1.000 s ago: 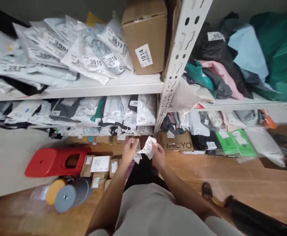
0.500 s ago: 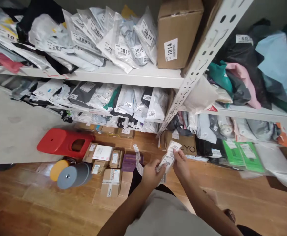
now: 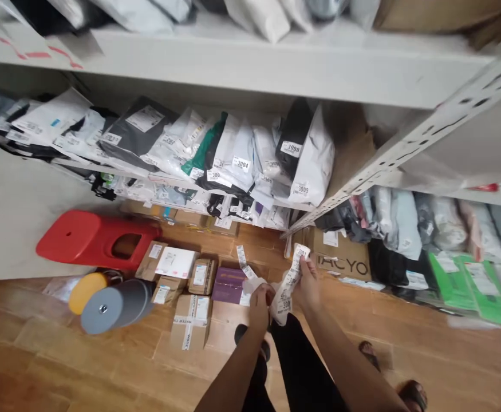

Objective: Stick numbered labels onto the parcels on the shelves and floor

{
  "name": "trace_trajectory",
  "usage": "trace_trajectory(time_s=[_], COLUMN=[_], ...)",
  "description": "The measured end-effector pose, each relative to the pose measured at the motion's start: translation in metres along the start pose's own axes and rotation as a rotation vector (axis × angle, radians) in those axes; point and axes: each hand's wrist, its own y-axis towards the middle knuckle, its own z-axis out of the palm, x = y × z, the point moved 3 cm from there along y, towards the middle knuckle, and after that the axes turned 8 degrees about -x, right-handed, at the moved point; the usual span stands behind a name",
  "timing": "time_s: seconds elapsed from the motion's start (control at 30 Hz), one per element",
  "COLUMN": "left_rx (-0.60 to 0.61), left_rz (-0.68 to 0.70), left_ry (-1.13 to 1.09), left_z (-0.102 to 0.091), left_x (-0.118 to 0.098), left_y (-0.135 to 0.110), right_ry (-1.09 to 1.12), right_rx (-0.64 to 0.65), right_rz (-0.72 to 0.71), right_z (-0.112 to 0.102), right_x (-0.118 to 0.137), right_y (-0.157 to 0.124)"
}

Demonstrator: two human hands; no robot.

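My left hand [image 3: 260,301] and my right hand [image 3: 307,284] are held out low over the floor, both closed on a strip of small white number labels [image 3: 288,283]. A loose end of the strip [image 3: 242,257] curls up to the left of my left hand. Ahead stands a white metal shelf [image 3: 250,68] packed with labelled plastic parcels [image 3: 241,154], numbered around 3004 and 3009.
On the wooden floor lie several small cardboard boxes [image 3: 190,323], a purple box [image 3: 229,285], a red plastic stool on its side [image 3: 95,239] and grey and yellow rolls [image 3: 113,304]. A printed carton [image 3: 340,260] and green packets [image 3: 473,280] sit under the right shelf.
The view has dropped toward the lower shelf and floor. My hands have lowered a little, still working the label strip between them.
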Motion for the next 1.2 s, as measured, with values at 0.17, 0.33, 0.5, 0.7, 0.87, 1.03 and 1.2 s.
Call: trace_trajectory(time_s=[0.17, 0.33, 0.5, 0.7, 0.87, 1.03, 1.2], left_rx=[-0.066, -0.136, 0.082, 0.362, 0.399, 0.33, 0.132], left_rz=[0.165, 0.563, 0.952, 1.151, 1.174, 1.224, 1.136], left_ry=[0.274, 0.501, 0.648, 0.749, 0.89, 1.266, 1.134], left_z=[-0.019, 0.03, 0.092, 0.116, 0.128, 0.139, 0.15], left_x=[0.073, 0.097, 0.099, 0.103, 0.113, 0.129, 0.142], left_y=[0.162, 0.352, 0.463, 0.489, 0.483, 0.459, 0.436], right_ry=[-0.084, -0.146, -0.212, -0.165, -0.17, -0.172, -0.201], right_rx=[0.114, 0.236, 0.39, 0.297, 0.067, 0.049, 0.094], right_rz=[-0.015, -0.064, -0.221, -0.533, -0.741, -0.696, -0.621], right_z=[-0.012, -0.019, -0.026, -0.043, -0.032, -0.025, -0.031], right_x=[-0.101, -0.207, -0.28, -0.29, -0.258, -0.248, -0.25], right_y=[0.103, 0.234, 0.344, 0.409, 0.437, 0.464, 0.474])
